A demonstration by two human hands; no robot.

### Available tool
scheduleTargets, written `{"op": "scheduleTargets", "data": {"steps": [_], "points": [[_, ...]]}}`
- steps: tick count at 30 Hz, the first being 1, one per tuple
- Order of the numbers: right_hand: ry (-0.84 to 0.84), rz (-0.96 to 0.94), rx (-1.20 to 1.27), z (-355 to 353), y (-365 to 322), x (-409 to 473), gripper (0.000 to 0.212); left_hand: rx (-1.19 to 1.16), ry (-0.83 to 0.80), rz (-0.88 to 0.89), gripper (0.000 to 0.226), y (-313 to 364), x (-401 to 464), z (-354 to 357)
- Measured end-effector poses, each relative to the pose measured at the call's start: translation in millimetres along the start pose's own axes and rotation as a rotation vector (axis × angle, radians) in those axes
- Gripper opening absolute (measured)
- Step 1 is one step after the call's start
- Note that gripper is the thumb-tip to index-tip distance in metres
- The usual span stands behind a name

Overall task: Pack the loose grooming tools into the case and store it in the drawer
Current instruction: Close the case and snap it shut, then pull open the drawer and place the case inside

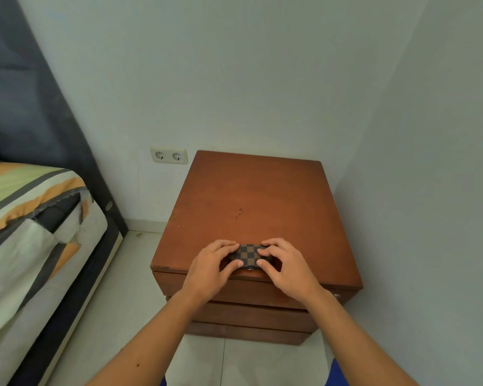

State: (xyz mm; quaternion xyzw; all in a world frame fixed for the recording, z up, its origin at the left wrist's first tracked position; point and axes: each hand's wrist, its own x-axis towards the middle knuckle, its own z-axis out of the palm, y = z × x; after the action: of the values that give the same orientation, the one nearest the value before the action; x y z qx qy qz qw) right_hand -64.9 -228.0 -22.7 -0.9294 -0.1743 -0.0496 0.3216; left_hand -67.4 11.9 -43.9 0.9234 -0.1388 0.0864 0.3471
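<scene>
Bedside cabinet (251, 196) with three stacked drawer fronts, all shut, carries one checkered grooming case (247, 255) at its front edge. The case is gripped at each end by the left hand (214, 264) and right hand (283, 264); no loose tools are seen. Closing it appears underway; next, a drawer must be opened.

Head camera looking forward and down from above a bedside cabinet

The single wide-angle view is sitting at the person's head, facing a room corner; it is looking steeply down onto the wooden nightstand (251, 201) close below, with both forearms reaching in from the bottom edge; the bed (31, 218) is filling the left side; walls are bending outward toward the frame's edges.
</scene>
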Motion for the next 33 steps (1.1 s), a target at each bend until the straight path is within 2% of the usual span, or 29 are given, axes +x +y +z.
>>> {"op": "scheduleTargets", "data": {"steps": [9,13,16,19,22,25,27,29,31,33], "points": [[0.020,-0.051,-0.056,14,4,-3,0.024,0.102,-0.066,0.146,0.042,-14,9,3],[-0.059,-0.038,-0.082,7,-4,-2,0.027,0.110,-0.058,0.084,0.045,-4,3,1],[-0.119,0.018,-0.110,-1,-10,-5,0.038,0.134,-0.057,0.016,0.051,10,-2,-1],[-0.080,0.056,-0.076,-11,-7,-28,0.043,0.158,-0.001,-0.041,0.059,12,-18,-10],[0.113,0.164,-0.056,-27,13,-63,0.052,0.218,0.125,-0.133,0.064,-8,-40,-29],[0.303,0.381,-0.153,-42,39,-95,0.087,0.197,0.193,-0.282,0.079,-39,-58,-44],[0.324,0.546,-0.127,-46,54,-110,0.112,0.135,0.204,-0.371,0.088,-49,-64,-50],[0.265,0.680,0.016,-45,66,-121,0.127,0.125,0.202,-0.406,0.094,-47,-65,-52],[0.226,0.708,0.203,-42,73,-127,0.127,0.125,0.217,-0.456,0.100,-47,-65,-51],[0.233,0.690,0.296,-39,75,-130,0.115,0.069,0.230,-0.536,0.104,-53,-67,-49]]}}
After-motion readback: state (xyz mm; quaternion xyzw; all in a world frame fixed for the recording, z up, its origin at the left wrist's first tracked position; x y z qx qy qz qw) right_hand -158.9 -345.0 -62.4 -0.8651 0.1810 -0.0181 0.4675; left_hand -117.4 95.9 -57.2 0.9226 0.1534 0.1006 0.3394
